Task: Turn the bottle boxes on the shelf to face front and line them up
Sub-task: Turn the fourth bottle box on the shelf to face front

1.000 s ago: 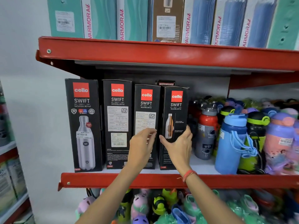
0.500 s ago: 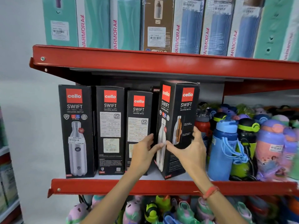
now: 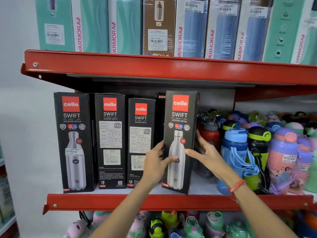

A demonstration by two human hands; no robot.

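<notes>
Several black Cello Swift boxes stand on the middle red shelf [image 3: 171,202]. The rightmost box [image 3: 180,121] shows its front with the steel bottle picture and stands at the shelf's front edge. My left hand [image 3: 155,162] grips its left side and my right hand [image 3: 205,153] grips its right side. The far-left box [image 3: 73,140] also shows its bottle picture. The second box [image 3: 110,140] and the third box [image 3: 139,143] show label panels with small print and sit further back. Another dark box [image 3: 161,97] peeks out behind.
Loose colourful kids' bottles crowd the shelf to the right, the nearest a red one [image 3: 210,134] and a blue one [image 3: 235,152]. Tall Varmora boxes [image 3: 188,28] fill the upper shelf. More small bottles [image 3: 157,225] sit below. A white wall lies left.
The rightmost box has been turned from its side panel, through a corner-on pose, to face front, and pulled towards the shelf edge. Both hands stayed on it.
</notes>
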